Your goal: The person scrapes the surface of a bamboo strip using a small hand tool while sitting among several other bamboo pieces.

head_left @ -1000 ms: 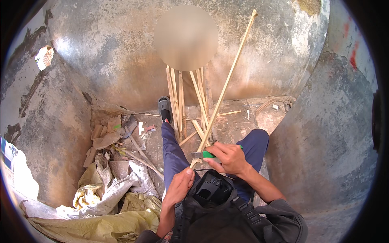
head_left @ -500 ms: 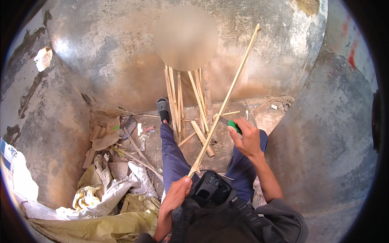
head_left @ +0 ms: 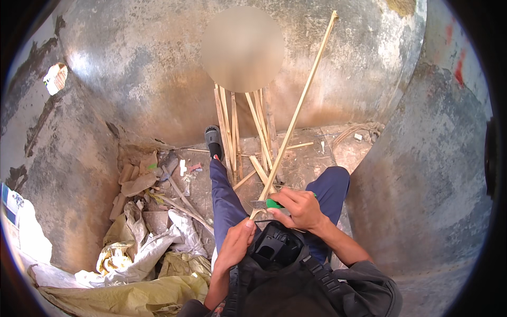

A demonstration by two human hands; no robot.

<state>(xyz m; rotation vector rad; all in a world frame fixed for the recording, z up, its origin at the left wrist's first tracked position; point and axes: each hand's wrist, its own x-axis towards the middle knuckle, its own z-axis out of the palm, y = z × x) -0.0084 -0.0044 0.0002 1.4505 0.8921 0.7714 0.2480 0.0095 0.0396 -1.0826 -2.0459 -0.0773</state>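
Note:
A long, thin bamboo strip (head_left: 302, 108) slants from near my lap up toward the far right. My left hand (head_left: 235, 244) is closed on its near end, thumb on top. In my right hand (head_left: 300, 210) is a knife with a green handle (head_left: 272, 203). Its blade lies across the strip a little beyond the left thumb. Pale curled material (head_left: 257, 212) shows between the blade and the left hand. The right fingers partly hide the handle.
Several bamboo strips (head_left: 227, 127) lean against the curved wall (head_left: 158, 68) ahead, between my legs. A thicker bamboo piece (head_left: 259, 166) lies on the littered floor. At left are broken shards (head_left: 138, 182) and crumpled sacks (head_left: 142, 264). Another curved wall (head_left: 422, 174) rises at right.
My right hand has drawn the knife along the strip toward me, close to my left hand. The strip's far end has risen and shifted slightly left. My left hand stays near the same place.

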